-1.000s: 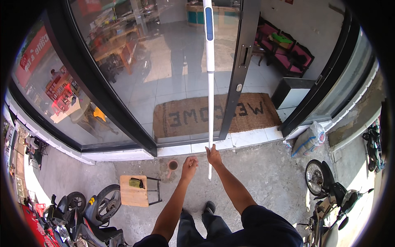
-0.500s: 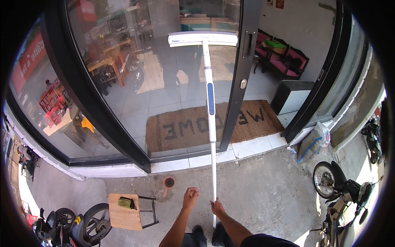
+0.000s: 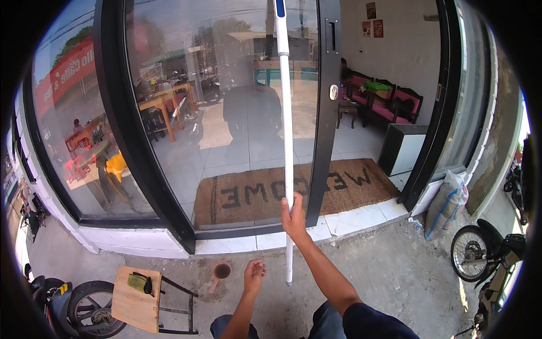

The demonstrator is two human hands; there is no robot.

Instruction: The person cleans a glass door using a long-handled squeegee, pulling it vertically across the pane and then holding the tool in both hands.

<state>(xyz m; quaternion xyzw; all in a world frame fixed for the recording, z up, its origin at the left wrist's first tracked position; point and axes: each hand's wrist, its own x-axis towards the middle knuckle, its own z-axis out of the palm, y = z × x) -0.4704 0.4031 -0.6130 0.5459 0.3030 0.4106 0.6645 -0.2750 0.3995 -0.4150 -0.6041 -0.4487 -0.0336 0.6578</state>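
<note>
My right hand [image 3: 293,216] is wrapped round the white pole of a long-handled squeegee [image 3: 287,130], partway up from its lower end. The pole stands upright in front of the glass door [image 3: 237,141]; its lower tip is just above or on the concrete, I cannot tell which. A blue grip shows at the top edge of the view, and the squeegee's head is out of view. To the left of the pole, my left hand [image 3: 254,275] hangs free with loosely bent fingers and nothing seen in it.
A reddish dipper [image 3: 221,270] with dark liquid stands on the ground left of my left hand. Further left are a wooden-topped stool [image 3: 131,302] with a green pouch [image 3: 139,282] and a motorcycle [image 3: 90,308]. On the right are a filled sack [image 3: 447,206], another motorcycle [image 3: 480,251] and the doorway's mat [image 3: 361,186].
The squeegee has risen, its head passing out of view at the top. My right hand has moved up with the pole, and the view has tilted upward. My left hand stays low.
</note>
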